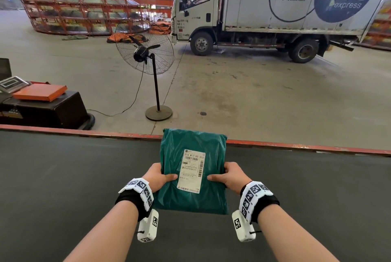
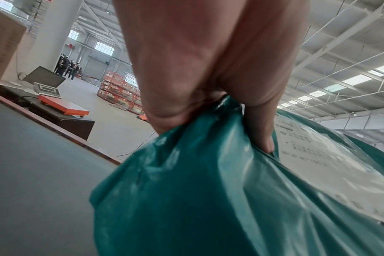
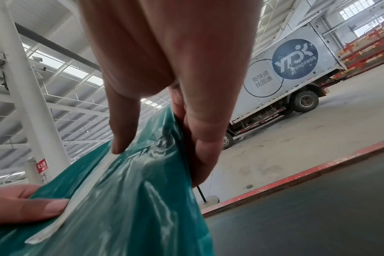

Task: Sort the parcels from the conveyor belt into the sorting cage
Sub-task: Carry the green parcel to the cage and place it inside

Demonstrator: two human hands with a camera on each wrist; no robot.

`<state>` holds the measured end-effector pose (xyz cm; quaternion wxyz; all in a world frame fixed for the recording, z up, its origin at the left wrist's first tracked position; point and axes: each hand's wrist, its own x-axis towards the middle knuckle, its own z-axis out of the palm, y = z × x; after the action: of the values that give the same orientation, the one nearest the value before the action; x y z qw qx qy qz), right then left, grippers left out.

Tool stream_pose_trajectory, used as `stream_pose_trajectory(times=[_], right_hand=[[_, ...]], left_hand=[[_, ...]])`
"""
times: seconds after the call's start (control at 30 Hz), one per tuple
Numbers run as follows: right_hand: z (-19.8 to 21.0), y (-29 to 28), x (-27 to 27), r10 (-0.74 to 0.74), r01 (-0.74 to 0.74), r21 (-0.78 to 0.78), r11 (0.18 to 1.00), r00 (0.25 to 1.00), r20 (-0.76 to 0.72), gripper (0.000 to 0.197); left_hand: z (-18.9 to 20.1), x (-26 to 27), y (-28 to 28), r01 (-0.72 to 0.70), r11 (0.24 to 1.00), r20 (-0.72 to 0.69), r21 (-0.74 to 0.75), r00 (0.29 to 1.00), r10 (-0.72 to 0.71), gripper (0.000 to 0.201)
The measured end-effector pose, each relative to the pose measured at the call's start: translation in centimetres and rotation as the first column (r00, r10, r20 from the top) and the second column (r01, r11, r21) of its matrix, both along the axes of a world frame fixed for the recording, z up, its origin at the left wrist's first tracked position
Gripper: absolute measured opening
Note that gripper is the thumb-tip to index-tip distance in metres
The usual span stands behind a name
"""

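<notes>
A green plastic parcel (image 1: 196, 143) with a white shipping label (image 1: 191, 170) is held up over the dark conveyor belt (image 1: 63, 177). My left hand (image 1: 158, 176) grips its left edge, thumb on top near the label. My right hand (image 1: 227, 176) grips its right edge the same way. In the left wrist view the thumb and fingers of the left hand (image 2: 208, 90) pinch the crinkled green parcel (image 2: 197, 199). In the right wrist view my right hand (image 3: 164, 112) pinches the green parcel (image 3: 131, 199), thumb above and fingers below. No sorting cage is in front of me.
The belt's red far edge (image 1: 296, 145) runs across the head view. Beyond it stand a pedestal fan (image 1: 146, 50), a weighing scale with an orange platform (image 1: 40, 92) on a dark stand, a white delivery truck (image 1: 264, 7) and stacked orange cage racks (image 1: 80, 7).
</notes>
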<state>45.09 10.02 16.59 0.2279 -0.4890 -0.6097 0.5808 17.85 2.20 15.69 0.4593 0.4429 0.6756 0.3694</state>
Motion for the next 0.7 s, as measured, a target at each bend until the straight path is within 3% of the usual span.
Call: stream_pose_trajectory(times=[0.1,0.2,0.5,0.7], right_hand=[[-0.3,0.0,-0.1,-0.049,0.048,0.030,0.998,0.999,0.021,0.040],[-0.3,0.1,-0.3,-0.074,0.072,0.045,0.996,0.997,0.027,0.034],[0.5,0.9,-4.5,0.075,-0.077,0.051,0.996,0.997,0.025,0.027],[-0.8,0.7,-10.6,0.250,-0.259,-0.089,0.962,0.963,-0.100,0.062]], left_hand=[[0.3,0.2,-0.1,0.007,1.000,-0.011,0.021,1.000,-0.007,0.026],[0.6,0.0,-0.6,-0.005,0.999,-0.005,0.042,1.000,0.005,0.028],[0.9,-2.4,-3.7,-0.180,0.983,-0.013,0.029,0.984,0.180,0.030],[2.1,-4.5,-9.1,-0.327,0.945,-0.029,0.026,0.944,0.327,0.022]])
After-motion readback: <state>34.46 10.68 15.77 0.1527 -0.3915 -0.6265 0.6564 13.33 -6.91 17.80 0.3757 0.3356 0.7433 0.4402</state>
